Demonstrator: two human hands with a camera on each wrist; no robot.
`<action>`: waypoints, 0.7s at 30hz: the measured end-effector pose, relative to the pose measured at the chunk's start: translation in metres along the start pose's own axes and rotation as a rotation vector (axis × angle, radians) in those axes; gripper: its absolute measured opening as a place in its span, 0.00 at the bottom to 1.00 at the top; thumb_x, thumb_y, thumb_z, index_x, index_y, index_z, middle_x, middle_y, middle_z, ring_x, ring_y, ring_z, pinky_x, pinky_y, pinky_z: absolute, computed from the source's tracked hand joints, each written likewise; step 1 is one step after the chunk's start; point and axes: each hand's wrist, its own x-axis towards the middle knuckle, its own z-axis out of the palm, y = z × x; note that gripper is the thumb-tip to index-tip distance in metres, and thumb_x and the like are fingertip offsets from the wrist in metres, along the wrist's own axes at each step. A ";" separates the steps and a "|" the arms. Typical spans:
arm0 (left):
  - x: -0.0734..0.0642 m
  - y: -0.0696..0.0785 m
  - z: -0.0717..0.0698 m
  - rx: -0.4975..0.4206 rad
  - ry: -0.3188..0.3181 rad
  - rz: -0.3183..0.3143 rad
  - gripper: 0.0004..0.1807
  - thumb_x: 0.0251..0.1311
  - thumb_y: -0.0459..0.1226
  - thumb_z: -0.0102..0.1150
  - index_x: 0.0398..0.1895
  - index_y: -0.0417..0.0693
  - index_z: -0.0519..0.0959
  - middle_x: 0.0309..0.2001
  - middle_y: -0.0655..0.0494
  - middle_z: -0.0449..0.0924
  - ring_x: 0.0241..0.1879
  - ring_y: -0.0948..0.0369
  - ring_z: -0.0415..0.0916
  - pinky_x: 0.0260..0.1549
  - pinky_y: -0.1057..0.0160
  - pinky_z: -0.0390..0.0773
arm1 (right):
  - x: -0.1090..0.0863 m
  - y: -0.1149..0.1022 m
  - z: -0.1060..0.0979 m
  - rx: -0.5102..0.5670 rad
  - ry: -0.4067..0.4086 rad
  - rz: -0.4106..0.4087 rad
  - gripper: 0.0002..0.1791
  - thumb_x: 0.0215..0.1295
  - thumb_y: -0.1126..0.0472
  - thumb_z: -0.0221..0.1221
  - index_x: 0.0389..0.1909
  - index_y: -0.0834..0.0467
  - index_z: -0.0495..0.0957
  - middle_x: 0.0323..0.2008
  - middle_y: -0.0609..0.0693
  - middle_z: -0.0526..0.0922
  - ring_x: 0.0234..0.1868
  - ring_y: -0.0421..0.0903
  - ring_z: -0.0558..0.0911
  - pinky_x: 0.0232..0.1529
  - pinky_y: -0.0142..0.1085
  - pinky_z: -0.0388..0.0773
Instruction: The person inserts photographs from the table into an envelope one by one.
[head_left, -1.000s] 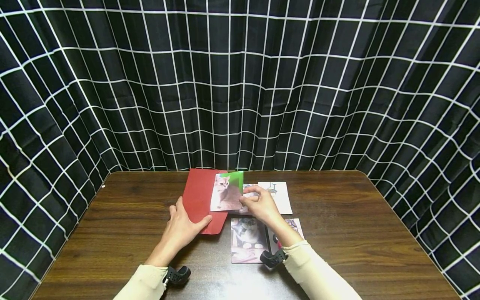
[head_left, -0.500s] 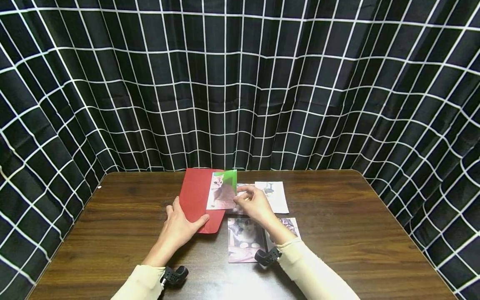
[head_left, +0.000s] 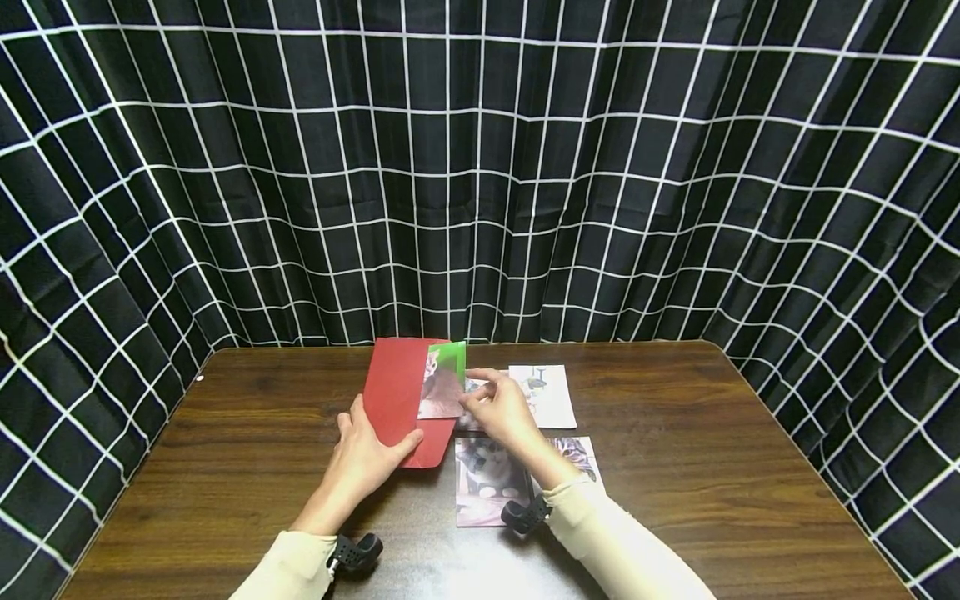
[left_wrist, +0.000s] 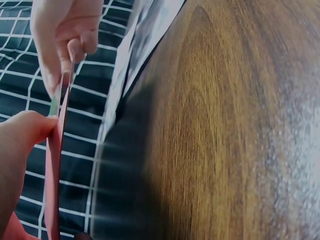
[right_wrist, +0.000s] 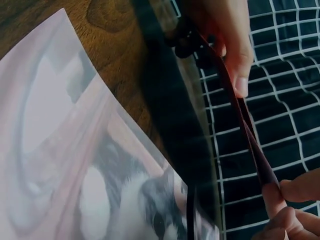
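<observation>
A flat red paper envelope (head_left: 401,398) lies on the brown wooden table (head_left: 675,467), near the far edge. The left hand (head_left: 367,454) holds its near end, with the thumb on top and the fingers curled at the left edge. The near end is lifted a little off the table.

The right hand (head_left: 501,410) pinches a small photo of a cat on green grass (head_left: 442,385) by its right edge, between thumb and fingers. The left part of the photo is tucked inside the red envelope, and the rest sticks out to the right.

The left wrist view sees the envelope (left_wrist: 56,170) from the side, as a thin red strip. It shows the left thumb (left_wrist: 22,131) pressing on it and the right hand's fingers (left_wrist: 65,35) pinching at the far end. The right wrist view shows the same thin red edge (right_wrist: 250,135) from the other end, with the left hand's fingers (right_wrist: 235,45) on it.

Other photos lie flat on the table. A white photo (head_left: 546,393) is just right of the right hand. Two more cat photos (head_left: 483,483) lie near the person, under the right wrist. The right arm hides part of them. A black curtain with white squares (head_left: 480,167) hangs behind the table.
</observation>
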 end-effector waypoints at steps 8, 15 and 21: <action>-0.001 0.004 0.001 -0.016 0.000 0.003 0.64 0.55 0.59 0.77 0.81 0.32 0.52 0.58 0.28 0.66 0.45 0.35 0.81 0.50 0.37 0.82 | 0.001 -0.003 0.008 -0.033 -0.019 0.015 0.25 0.66 0.69 0.69 0.64 0.67 0.80 0.30 0.57 0.90 0.19 0.35 0.73 0.23 0.29 0.69; -0.002 0.005 0.001 -0.015 -0.001 -0.001 0.63 0.56 0.59 0.77 0.81 0.33 0.52 0.57 0.29 0.66 0.45 0.36 0.81 0.50 0.37 0.82 | 0.000 -0.010 0.014 -0.039 -0.042 0.031 0.26 0.65 0.68 0.69 0.64 0.68 0.80 0.31 0.55 0.91 0.22 0.36 0.79 0.27 0.31 0.74; -0.001 0.006 0.002 -0.014 0.002 0.006 0.63 0.56 0.59 0.77 0.80 0.33 0.52 0.57 0.29 0.66 0.45 0.36 0.80 0.49 0.37 0.82 | 0.001 -0.014 0.019 -0.082 -0.035 -0.005 0.24 0.65 0.69 0.70 0.62 0.70 0.81 0.29 0.54 0.91 0.23 0.35 0.78 0.28 0.29 0.73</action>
